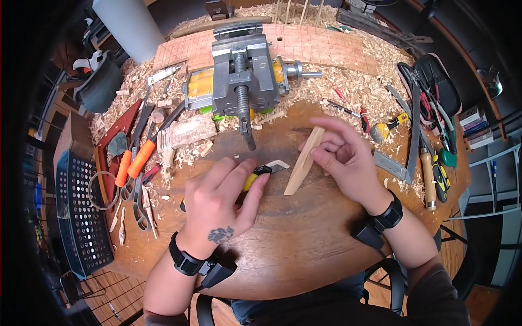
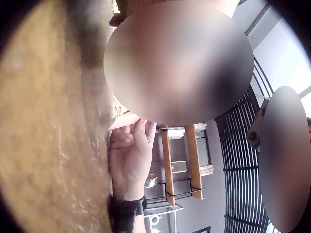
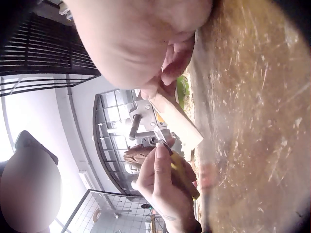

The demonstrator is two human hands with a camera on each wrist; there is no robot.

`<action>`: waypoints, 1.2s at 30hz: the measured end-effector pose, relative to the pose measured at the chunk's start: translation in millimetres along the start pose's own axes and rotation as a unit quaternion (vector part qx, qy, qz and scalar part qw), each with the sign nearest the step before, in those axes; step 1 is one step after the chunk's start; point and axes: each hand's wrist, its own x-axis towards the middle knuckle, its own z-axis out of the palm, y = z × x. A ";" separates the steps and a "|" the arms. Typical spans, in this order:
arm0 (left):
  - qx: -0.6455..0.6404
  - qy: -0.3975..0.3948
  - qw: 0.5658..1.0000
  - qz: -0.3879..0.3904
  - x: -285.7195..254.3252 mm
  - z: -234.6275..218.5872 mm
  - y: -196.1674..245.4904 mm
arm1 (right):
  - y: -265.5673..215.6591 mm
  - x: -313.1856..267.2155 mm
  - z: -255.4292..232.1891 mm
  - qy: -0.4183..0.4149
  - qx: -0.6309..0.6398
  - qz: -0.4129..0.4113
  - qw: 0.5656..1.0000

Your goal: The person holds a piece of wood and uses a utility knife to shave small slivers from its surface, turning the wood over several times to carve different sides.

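Note:
My left hand (image 1: 220, 193) grips a yellow-and-black utility knife (image 1: 251, 180) just above the table. Its short blade (image 1: 278, 165) sticks out to the right, a small gap from the wood. In my right hand (image 1: 345, 163) a pale tapered wood piece (image 1: 304, 163) is pinched between thumb and fingers, slanting down with its lower end toward me. The right wrist view shows the wood piece (image 3: 177, 119) with the knife blade (image 3: 159, 134) beside it and the left hand (image 3: 163, 187) round the handle. The left wrist view shows the right hand (image 2: 131, 158) at the wood's end.
A grey vise (image 1: 242, 76) stands ahead amid wood shavings (image 1: 348, 87). Orange-handled tools (image 1: 142, 155) and scissors (image 1: 142, 209) lie left, by a perforated basket (image 1: 81, 217). Right lie a metal square (image 1: 394, 165), a wooden-handled chisel (image 1: 428, 179) and a yellow-handled scraper (image 1: 389, 127).

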 end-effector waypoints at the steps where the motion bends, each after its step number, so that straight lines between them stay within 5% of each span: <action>1: 0.001 0.000 1.000 0.000 -0.6 -0.8 0.8 | -2.7 -0.4 -0.8 -0.029 -0.015 0.029 0.999; 8: -0.032 -0.066 0.997 0.002 -3.5 3.9 3.5 | -9.1 -2.3 -6.4 -0.054 -0.017 0.086 0.995; 17: -0.025 -0.079 0.996 0.034 -3.6 3.9 6.7 | 12.3 -0.3 -5.6 -0.067 -0.025 -0.038 0.997; 22: -0.028 -0.064 0.997 0.046 -3.3 5.4 7.2 | 3.4 -1.1 -3.7 -0.084 0.044 0.047 0.994; 36: 0.016 -0.083 0.994 0.076 -0.2 17.4 26.1 | 4.6 2.5 -3.3 -0.099 0.036 0.036 0.994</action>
